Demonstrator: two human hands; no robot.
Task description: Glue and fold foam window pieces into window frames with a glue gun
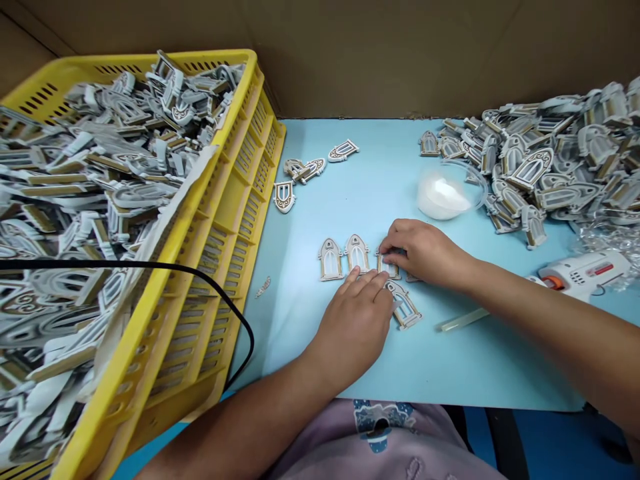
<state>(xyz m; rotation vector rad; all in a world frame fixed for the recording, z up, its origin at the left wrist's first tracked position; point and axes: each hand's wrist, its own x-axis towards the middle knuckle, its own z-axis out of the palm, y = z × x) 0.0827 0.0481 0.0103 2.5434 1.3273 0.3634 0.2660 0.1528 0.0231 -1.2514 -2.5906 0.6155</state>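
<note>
Small arched window pieces in white and brown stand out on the light blue table in front of me. One arched window piece (330, 259) lies at the left of a short row, with a second arched window piece (357, 253) beside it. My left hand (356, 327) rests palm down with its fingers stretched out, fingertips at the lower edge of the row. My right hand (420, 250) has thumb and fingers pinched on a third window piece (388, 268), partly covered. A tilted window piece (406, 308) lies just right of my left hand; another is mostly hidden under my right hand.
A yellow crate (235, 193) heaped with pieces stands at left, a black cable (210, 280) hanging over it. A pile of pieces (555, 160) and a clear plastic bowl (445, 193) of white material lie at back right. Near my right forearm is a white glue gun (585, 273).
</note>
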